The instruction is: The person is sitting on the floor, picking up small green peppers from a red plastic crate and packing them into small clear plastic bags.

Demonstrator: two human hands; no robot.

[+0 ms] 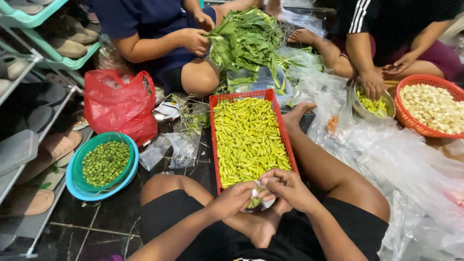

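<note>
Pinching something small and half-hidden, both hands' fingers (270, 186) meet beside the red tray (216, 145).

Bright, even overhead light keeps the colours vivid and the shadows soft. Glare whitens the clear plastic bags (411, 164) at right. Wide-angle bending curves the shoe rack (29, 63); focus stays sharp.

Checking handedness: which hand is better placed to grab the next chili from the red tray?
Right, likely. The right hand sits at the red tray rim, over the yellow-green chilies; the left hand is lower, off the tray.
</note>
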